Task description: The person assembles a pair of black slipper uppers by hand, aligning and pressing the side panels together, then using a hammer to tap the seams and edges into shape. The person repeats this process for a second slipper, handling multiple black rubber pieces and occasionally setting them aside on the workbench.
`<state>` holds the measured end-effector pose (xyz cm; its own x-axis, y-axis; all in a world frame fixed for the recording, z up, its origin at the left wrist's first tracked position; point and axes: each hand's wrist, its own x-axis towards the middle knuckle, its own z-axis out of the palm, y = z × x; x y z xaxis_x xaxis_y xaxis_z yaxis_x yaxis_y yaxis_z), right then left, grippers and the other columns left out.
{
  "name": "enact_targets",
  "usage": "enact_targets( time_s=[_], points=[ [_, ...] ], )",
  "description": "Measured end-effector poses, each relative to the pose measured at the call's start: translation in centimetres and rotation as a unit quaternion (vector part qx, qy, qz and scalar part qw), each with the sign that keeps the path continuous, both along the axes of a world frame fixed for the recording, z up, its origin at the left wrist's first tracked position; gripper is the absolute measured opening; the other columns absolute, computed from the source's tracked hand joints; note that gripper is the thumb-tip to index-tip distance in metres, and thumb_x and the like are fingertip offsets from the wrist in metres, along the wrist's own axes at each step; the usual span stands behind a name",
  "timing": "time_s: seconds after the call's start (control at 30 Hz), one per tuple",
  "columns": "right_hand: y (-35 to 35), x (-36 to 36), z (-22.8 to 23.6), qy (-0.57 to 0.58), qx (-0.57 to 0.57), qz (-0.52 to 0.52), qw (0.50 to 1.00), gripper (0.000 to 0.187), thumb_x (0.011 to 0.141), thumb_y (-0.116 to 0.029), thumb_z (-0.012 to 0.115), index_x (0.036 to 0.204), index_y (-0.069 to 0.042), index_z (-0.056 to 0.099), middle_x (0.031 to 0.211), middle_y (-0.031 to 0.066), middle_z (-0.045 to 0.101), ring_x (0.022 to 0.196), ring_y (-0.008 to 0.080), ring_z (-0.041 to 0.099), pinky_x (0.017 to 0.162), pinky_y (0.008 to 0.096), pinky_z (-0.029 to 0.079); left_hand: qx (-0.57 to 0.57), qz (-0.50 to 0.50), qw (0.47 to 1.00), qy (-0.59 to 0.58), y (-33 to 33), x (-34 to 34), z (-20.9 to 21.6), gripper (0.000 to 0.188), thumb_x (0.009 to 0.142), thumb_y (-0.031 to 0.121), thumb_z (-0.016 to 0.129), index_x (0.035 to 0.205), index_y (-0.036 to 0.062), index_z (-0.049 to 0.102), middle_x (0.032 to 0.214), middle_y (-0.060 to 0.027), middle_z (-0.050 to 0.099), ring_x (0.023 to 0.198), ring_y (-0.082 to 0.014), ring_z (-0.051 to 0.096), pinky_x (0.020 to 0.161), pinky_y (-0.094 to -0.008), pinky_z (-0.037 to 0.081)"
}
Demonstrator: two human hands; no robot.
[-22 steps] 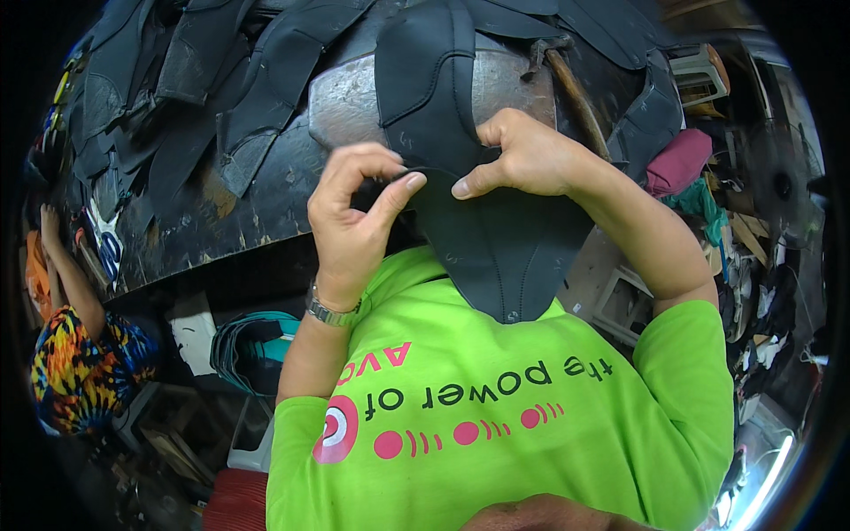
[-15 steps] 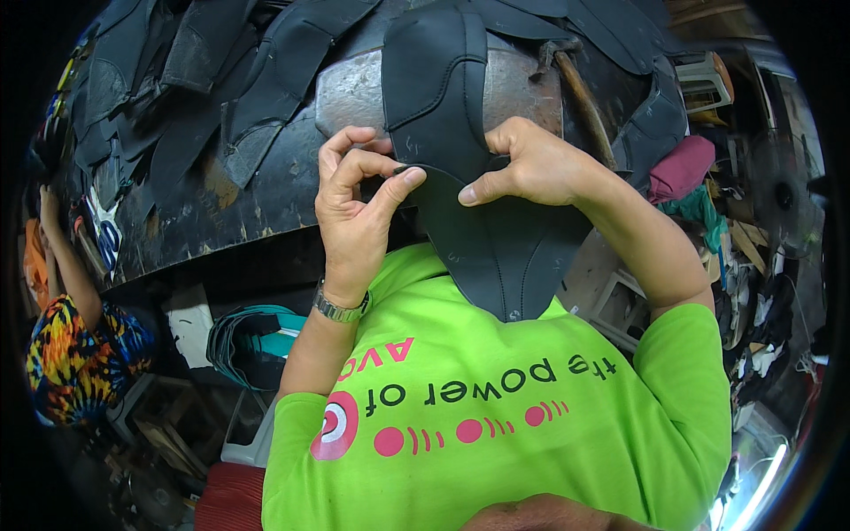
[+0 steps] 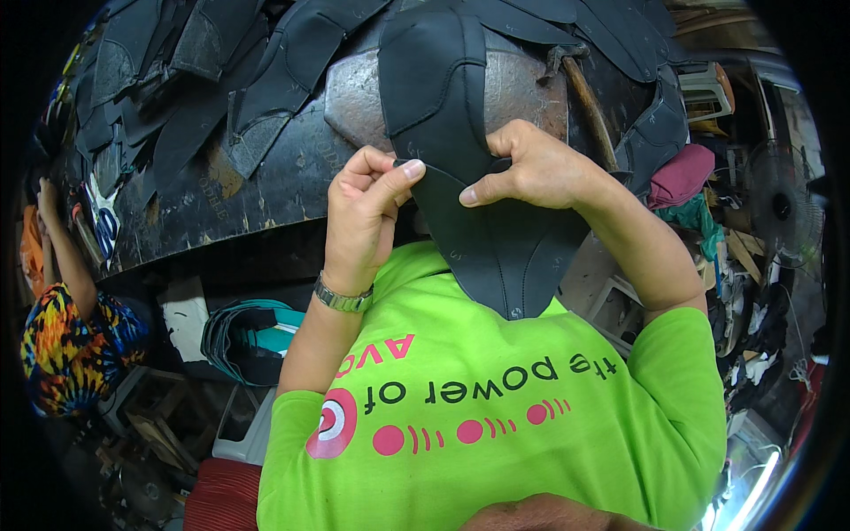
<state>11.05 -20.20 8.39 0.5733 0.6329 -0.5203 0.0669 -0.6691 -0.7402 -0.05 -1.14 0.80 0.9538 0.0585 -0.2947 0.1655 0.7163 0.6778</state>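
Between my hands is a black stitched shoe upper (image 3: pixel 496 252), spread from over a worn metal slab (image 3: pixel 527 93) down toward my chest. A curved edge crosses it where its two sections overlap. At that edge's left end, my left hand (image 3: pixel 361 203) is closed, thumb and index finger pinching the black material. My right hand (image 3: pixel 540 164) grips the right side, thumb on top and fingers partly hidden beneath. Stitched seams run along both sections, and small pale marks show on the surface.
The dark, scuffed workbench (image 3: pixel 266 199) carries many more black shoe pieces (image 3: pixel 297 44). A wooden-handled hammer (image 3: pixel 588 106) lies right of the slab. Scissors (image 3: pixel 107 232) hang at the bench's left, near another person's arm (image 3: pixel 75 252). A fan (image 3: pixel 784 208) stands far right.
My left hand's fingers have curled in closer, and its pinch has moved slightly up at the overlapping edge. My right hand stays nearly in place on the shoe upper.
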Motion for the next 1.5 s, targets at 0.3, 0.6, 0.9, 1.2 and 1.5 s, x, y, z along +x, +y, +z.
enact_targets(
  time_s=[0.3, 0.6, 0.9, 1.2, 1.5],
  points=[
    [0.3, 0.3, 1.2, -0.034, -0.016, 0.040, 0.998, 0.041, 0.076, -0.029, 0.082, 0.086, 0.008, 0.070, 0.071, 0.0206, 0.066, 0.066, 0.0222, 0.062, 0.067, 0.0390, 0.050, -0.017, -0.047, 0.999, -0.008, 2.1, 1.0, 1.0, 0.037, 0.085, -0.003, 0.072, 0.117, 0.0011, 0.053, 0.079, -0.0001, 0.060, 0.079, -0.0095, 0.063, 0.070, -0.0227, 0.051],
    [-6.4, 2.9, -1.5, -0.552, -0.046, -0.149, 0.819, 0.046, 0.085, -0.032, 0.074, 0.122, -0.006, 0.066, 0.110, 0.0177, 0.067, 0.103, 0.0355, 0.064, 0.088, 0.0427, 0.051, 0.527, 0.030, 0.840, -0.127, 3.3, 6.0, -0.1, 0.031, 0.081, 0.007, 0.076, 0.111, -0.0009, 0.069, 0.082, -0.0063, 0.071, 0.069, -0.0111, 0.066, 0.066, -0.0246, 0.053],
    [-12.1, 5.9, -8.4, -0.475, -0.126, -0.207, 0.846, 0.047, 0.089, -0.016, 0.063, 0.134, -0.003, 0.057, 0.116, 0.0227, 0.066, 0.103, 0.0418, 0.064, 0.092, 0.0470, 0.050, 0.576, 0.005, 0.809, -0.121, 3.4, 6.5, 0.4, 0.035, 0.080, 0.007, 0.076, 0.114, 0.0000, 0.069, 0.081, -0.0075, 0.071, 0.069, -0.0130, 0.067, 0.065, -0.0263, 0.054],
    [-5.9, -2.4, 2.2, -0.248, 0.229, -0.384, 0.860, 0.039, 0.101, -0.019, 0.060, 0.137, -0.005, 0.060, 0.074, -0.0022, 0.056, 0.057, 0.0017, 0.044, 0.051, 0.0190, 0.036, 0.589, -0.015, 0.802, -0.098, 3.3, 6.6, 1.3, 0.035, 0.079, 0.007, 0.077, 0.113, 0.0014, 0.069, 0.080, -0.0068, 0.070, 0.067, -0.0115, 0.065, 0.065, -0.0255, 0.053],
    [-4.8, -3.8, -0.3, -0.293, 0.092, -0.172, 0.936, 0.032, 0.099, -0.019, 0.061, 0.129, -0.006, 0.061, 0.086, 0.0195, 0.068, 0.069, 0.0302, 0.063, 0.068, 0.0359, 0.051, 0.598, -0.002, 0.794, -0.105, 3.5, 6.7, 1.0, 0.036, 0.079, 0.009, 0.078, 0.114, 0.0022, 0.070, 0.081, -0.0077, 0.071, 0.069, -0.0126, 0.067, 0.067, -0.0261, 0.055]
  ],
)
